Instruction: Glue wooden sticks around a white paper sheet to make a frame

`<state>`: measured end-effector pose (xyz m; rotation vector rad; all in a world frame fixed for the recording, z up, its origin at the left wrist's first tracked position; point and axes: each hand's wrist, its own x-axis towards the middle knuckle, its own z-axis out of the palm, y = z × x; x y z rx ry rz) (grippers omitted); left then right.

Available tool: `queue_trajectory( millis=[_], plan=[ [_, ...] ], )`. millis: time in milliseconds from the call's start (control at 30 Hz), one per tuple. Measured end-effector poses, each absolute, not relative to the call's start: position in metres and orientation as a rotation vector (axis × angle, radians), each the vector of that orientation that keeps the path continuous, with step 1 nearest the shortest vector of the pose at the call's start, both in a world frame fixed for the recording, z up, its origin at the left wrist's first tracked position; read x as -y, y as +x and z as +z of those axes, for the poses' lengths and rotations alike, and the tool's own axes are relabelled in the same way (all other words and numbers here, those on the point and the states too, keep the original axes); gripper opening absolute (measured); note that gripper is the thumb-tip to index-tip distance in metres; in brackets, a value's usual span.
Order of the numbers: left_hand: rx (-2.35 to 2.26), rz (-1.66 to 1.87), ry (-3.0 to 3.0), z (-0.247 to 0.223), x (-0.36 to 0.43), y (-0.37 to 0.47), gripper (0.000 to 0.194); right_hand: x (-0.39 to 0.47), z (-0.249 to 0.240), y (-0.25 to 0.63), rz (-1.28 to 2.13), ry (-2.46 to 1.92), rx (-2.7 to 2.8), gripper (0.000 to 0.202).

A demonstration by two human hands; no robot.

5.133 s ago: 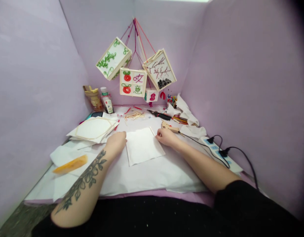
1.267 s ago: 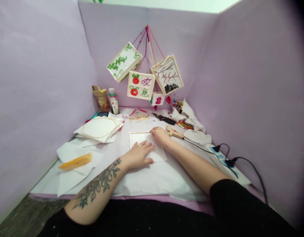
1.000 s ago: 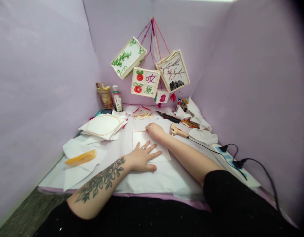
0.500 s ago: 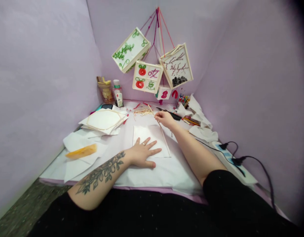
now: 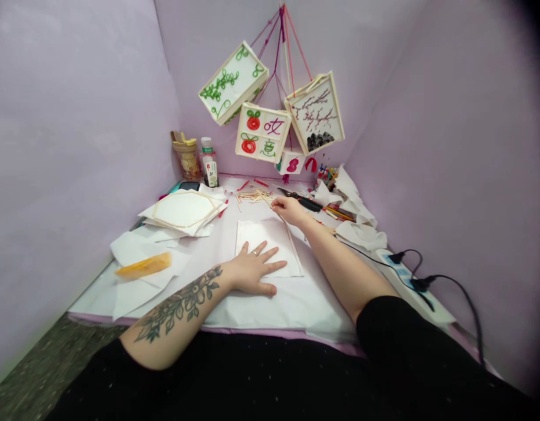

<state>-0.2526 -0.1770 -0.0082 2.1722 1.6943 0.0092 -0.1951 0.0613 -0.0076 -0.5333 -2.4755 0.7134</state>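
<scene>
Fingers spread, my left hand (image 5: 255,270) lies flat across the lower part of a white paper sheet (image 5: 270,233) on the table. At the sheet's far right corner my right hand (image 5: 288,209) pinches a thin wooden stick (image 5: 291,235). The stick runs along the paper's right edge toward me, and its far end sticks out past my fingers. Beyond my right hand lies a loose pile of short thin sticks (image 5: 255,196).
Paper sheets with a stick frame (image 5: 184,209) and a yellow piece (image 5: 144,266) lie left. Black-handled scissors (image 5: 308,203), crumpled paper (image 5: 362,234) and a power strip (image 5: 416,286) are right. Decorated boxes (image 5: 263,133) hang above; a bottle (image 5: 209,164) stands behind.
My right hand has shifted slightly left along the stick, which now lies closer to the paper's edge. My left hand stays in place. The view has moved a little.
</scene>
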Motion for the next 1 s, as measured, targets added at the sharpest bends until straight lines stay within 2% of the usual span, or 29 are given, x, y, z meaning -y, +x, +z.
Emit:
queue_trajectory(
  millis=[300,633,1000],
  plan=[
    [-1.695,-0.004,2.158,-0.008,0.177,-0.252,0.08,-0.061,-0.011,-0.199,0.68,-0.573,2.576,0.02],
    [-1.693,-0.006,2.142,-0.003,0.179,-0.25,0.081,-0.027,-0.018,-0.208,0.122,-0.443,2.948,0.024],
    [-1.636,-0.018,2.126,0.001,0.182,-0.25,0.085,-0.021,-0.016,-0.207,-0.05,-0.414,3.021,0.027]
  ],
)
